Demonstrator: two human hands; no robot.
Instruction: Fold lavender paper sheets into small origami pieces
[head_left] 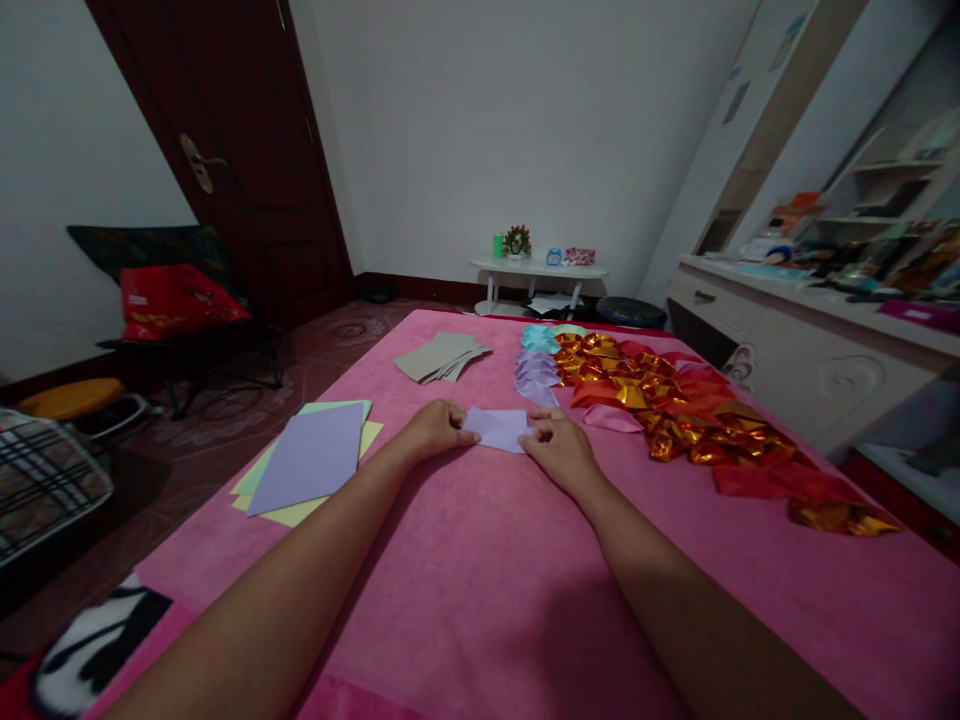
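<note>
A small folded lilac paper (499, 429) lies on the pink cloth (480, 600) between my two hands. My left hand (437, 428) is curled with its fingertips pinching the paper's left edge. My right hand (555, 446) pinches the paper's right edge, fingers bent and pressed together. Just beyond lie folded lilac pieces (535, 376) and pale blue pieces (539, 338).
A stack of lilac, green and yellow sheets (307, 458) lies at the left. Grey-brown cards (442, 356) lie farther back. A long spread of gold and red foil pieces (675, 405) runs along the right. A small white table (536, 270), a dark door and a white cabinet (810, 350) stand around.
</note>
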